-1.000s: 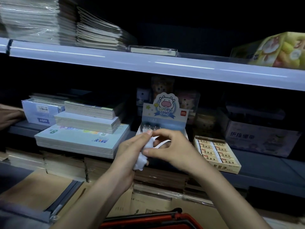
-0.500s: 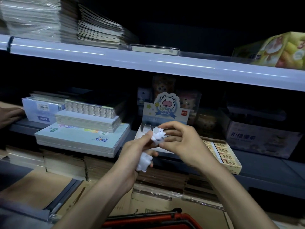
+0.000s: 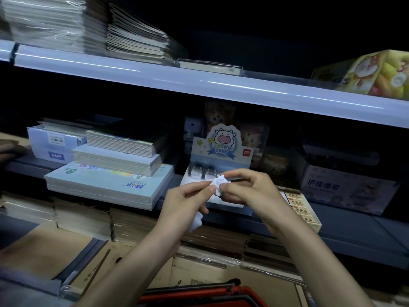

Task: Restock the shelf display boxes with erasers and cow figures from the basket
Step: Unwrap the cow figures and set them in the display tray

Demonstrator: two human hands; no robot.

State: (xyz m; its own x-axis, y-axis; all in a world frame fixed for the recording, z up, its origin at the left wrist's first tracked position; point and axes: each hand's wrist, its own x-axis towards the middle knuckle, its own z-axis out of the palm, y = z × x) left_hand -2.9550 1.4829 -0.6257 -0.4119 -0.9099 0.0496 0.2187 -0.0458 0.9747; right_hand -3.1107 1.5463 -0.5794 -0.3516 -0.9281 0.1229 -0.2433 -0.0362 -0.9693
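Observation:
A small white cow figure (image 3: 219, 181) is pinched between the fingertips of my right hand (image 3: 250, 191) and touched by my left thumb and forefinger. My left hand (image 3: 183, 207) also grips another white cow figure (image 3: 195, 222), which sticks out below its palm. Both hands hover just in front of the "Lucky Cow" display box (image 3: 221, 151) on the middle shelf, where two cow figures (image 3: 202, 171) stand in the tray. To its right lies the yellow eraser box (image 3: 303, 209) with rows of erasers. The red basket (image 3: 205, 293) shows at the bottom edge.
Stacks of notebooks (image 3: 115, 169) fill the shelf left of the cow box. A grey carton (image 3: 345, 189) sits at the right. The lit upper shelf edge (image 3: 199, 83) hangs above. Another person's hand (image 3: 8, 149) rests at the far left. Cardboard packs (image 3: 84, 218) lie below.
My right hand pulled one cow figure out of my left hand's bundle and raised it toward the cow box. Both hands have drifted slightly up and right.

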